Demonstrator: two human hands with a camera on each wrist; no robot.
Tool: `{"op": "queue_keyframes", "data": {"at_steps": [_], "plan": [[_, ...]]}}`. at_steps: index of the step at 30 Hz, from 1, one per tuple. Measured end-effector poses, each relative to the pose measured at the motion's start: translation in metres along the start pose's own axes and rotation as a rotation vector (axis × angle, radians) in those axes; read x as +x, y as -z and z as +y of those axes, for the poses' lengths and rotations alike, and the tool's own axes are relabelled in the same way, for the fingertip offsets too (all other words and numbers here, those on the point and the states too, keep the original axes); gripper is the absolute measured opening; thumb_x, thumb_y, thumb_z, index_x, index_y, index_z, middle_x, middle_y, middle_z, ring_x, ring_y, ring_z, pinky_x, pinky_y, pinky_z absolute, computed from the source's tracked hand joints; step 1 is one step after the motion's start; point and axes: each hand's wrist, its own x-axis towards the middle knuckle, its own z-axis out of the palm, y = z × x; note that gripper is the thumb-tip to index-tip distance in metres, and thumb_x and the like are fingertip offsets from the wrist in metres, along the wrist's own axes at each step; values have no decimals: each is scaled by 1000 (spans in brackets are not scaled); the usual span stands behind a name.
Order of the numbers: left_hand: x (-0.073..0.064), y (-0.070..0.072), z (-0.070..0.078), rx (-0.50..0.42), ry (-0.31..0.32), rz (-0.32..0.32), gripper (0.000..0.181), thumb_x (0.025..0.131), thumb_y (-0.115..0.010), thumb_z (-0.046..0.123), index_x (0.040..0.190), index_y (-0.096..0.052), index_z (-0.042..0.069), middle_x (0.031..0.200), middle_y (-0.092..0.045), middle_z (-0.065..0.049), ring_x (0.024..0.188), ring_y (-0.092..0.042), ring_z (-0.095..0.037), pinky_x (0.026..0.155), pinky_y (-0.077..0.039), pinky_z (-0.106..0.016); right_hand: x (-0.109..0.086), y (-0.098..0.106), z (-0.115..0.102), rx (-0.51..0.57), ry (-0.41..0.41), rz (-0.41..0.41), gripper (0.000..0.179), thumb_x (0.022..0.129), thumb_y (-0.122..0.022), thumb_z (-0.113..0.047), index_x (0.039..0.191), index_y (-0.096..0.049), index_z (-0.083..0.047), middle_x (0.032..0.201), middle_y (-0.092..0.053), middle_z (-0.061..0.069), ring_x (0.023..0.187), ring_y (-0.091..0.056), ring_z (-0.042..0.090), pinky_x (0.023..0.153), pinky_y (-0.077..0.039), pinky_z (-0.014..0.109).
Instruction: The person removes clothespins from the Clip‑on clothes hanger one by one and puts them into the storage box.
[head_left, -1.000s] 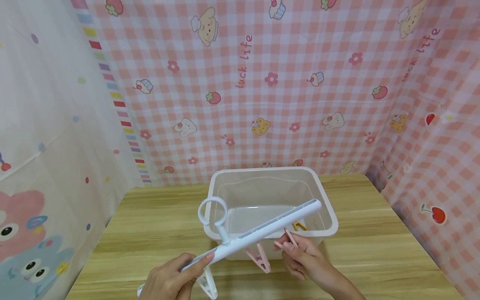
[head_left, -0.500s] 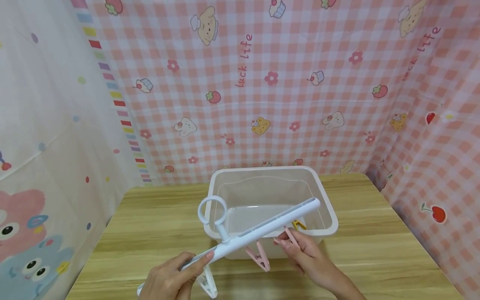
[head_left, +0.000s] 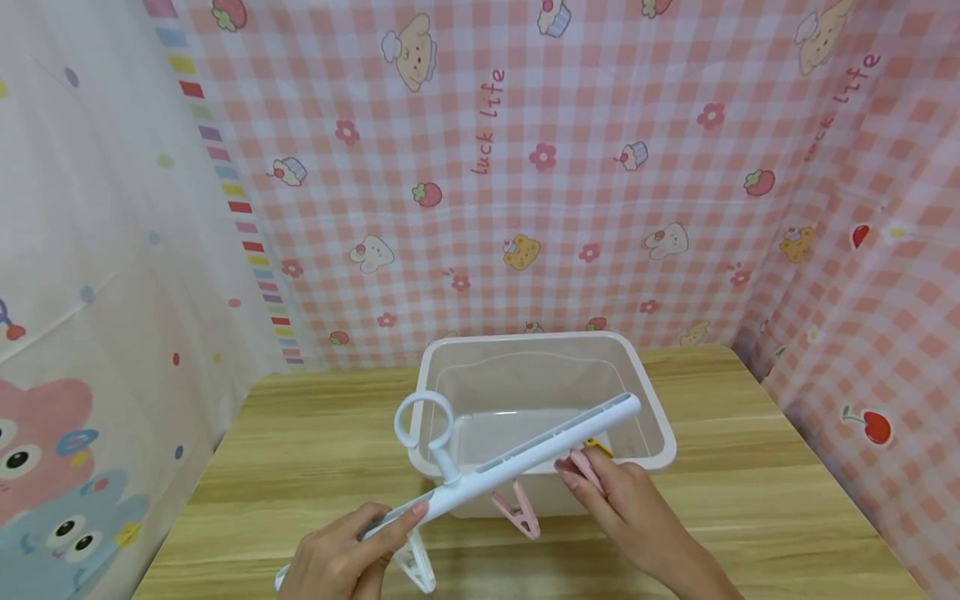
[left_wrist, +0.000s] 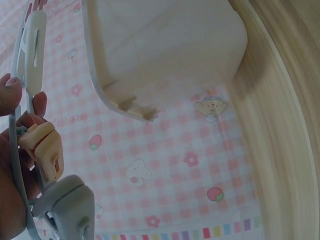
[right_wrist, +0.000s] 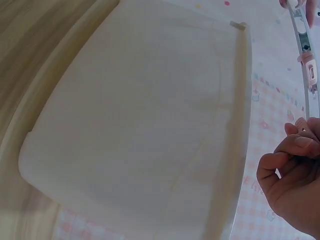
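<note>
A pale blue clip hanger [head_left: 525,460] with a ring-shaped hook slants across the head view, its right end raised in front of the bin. My left hand [head_left: 348,554] grips its bar left of the hook. With thumb and fingers, my right hand [head_left: 630,504] pinches a pink clip [head_left: 585,469] just below the bar's right part. Another pink clip [head_left: 519,512] hangs near the middle, and a white clip [head_left: 416,562] hangs beside my left hand. The left wrist view also shows a beige clip [left_wrist: 47,150] and a grey clip [left_wrist: 70,207] along the bar.
A translucent white bin [head_left: 654,408] stands on the wooden table [head_left: 322,442] just behind the hanger. Inside it lies a yellow clip [head_left: 600,447], partly covered by my right hand. A checked curtain [head_left: 585,200] hangs close behind the table.
My right hand has risen slightly toward the bar, and the two legs of its pink clip, spread before, are now closer together. The left hand and hanger have hardly moved.
</note>
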Motion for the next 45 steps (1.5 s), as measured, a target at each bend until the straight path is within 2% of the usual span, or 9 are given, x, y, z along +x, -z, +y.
{"op": "queue_keyframes", "data": {"at_steps": [9,15,18,22,28,32,36,40,45], "plan": [[0,0,0,13,3,-3,42,111,-38,31,119,-76,18,83,-64,5,61,-35,6,53,-29,-5,0,0,1,-33,12,-1,13,97,-63,-1,101,-61,-13,94,-78,0,80,-59,-5,64,-46,10],[-1,0,0,22,-2,-6,42,111,-37,32,119,-76,18,83,-63,5,61,-34,6,53,-28,-5,-1,0,2,-31,1,-1,15,96,-63,0,101,-61,-14,100,-79,4,93,-70,1,69,-52,10],[-1,0,0,29,-3,-11,43,111,-36,32,119,-76,19,83,-62,6,60,-33,6,52,-28,-5,-2,-1,1,15,-13,-10,16,97,-62,0,103,-62,-14,87,-75,-3,81,-64,-5,64,-51,13],[-1,0,0,34,-6,-11,44,111,-35,30,119,-76,19,83,-62,6,60,-32,6,52,-26,-5,-2,-2,1,132,-44,-40,17,99,-58,1,106,-64,-13,77,-64,-7,69,-49,-7,59,-50,18],[-3,1,0,24,-9,-14,45,111,-33,28,119,-76,18,82,-62,6,61,-30,7,52,-24,-4,-6,-4,3,288,-81,-96,21,100,-52,5,112,-67,-3,88,-70,4,82,-56,-8,68,-55,21],[-3,2,0,12,2,-22,44,111,-34,29,120,-76,18,82,-62,6,61,-30,8,52,-25,-4,-6,-5,5,564,-87,-172,25,103,-41,8,117,-61,8,64,-54,13,57,-46,-4,48,-46,18],[-2,3,2,3,15,-33,44,111,-34,30,121,-75,18,82,-62,7,61,-30,8,52,-26,-3,-5,-6,7,849,-80,-253,25,104,-29,10,113,-52,15,57,-34,18,43,-28,22,35,-31,21],[-1,4,1,2,8,-27,44,111,-35,30,120,-76,18,82,-63,6,61,-30,8,53,-26,-3,-5,-5,7,965,-128,-293,31,106,-28,6,114,-57,3,59,-29,18,46,-23,28,36,-29,21],[0,3,0,3,-16,-4,42,111,-37,29,119,-76,17,83,-63,6,61,-35,6,53,-27,-4,-2,-4,8,1030,-91,-325,43,106,-25,7,120,-60,-12,60,-27,16,47,-22,26,36,-27,23]]}}
